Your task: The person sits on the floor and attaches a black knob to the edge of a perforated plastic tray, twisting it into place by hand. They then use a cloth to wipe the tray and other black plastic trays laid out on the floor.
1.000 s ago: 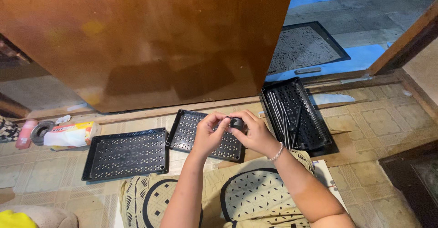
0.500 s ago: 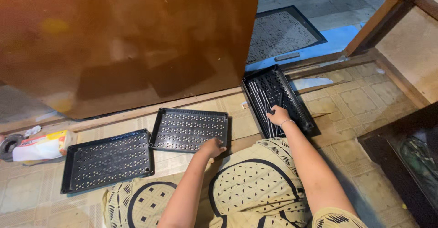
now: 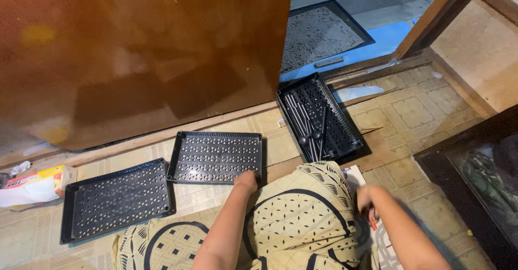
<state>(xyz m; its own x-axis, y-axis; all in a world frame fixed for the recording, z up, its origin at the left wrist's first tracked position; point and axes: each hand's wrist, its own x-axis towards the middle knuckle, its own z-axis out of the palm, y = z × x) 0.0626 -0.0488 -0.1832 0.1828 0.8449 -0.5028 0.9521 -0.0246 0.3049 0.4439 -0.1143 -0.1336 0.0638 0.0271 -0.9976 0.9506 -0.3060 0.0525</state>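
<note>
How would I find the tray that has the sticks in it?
Find the big brown wooden door. Three black perforated trays lie on the tiled floor below it. The right tray, by the doorway, is the only one holding thin black rods; the others hold nothing.

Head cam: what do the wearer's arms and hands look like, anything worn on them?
Both forearms are bare, with no sleeves in view. The left hand shows no glove, ring or band. The right hand is motion-blurred, also without a glove; whether anything sits at its wrist cannot be told. Below the arms lies cream cloth with black geometric patterning.
</note>
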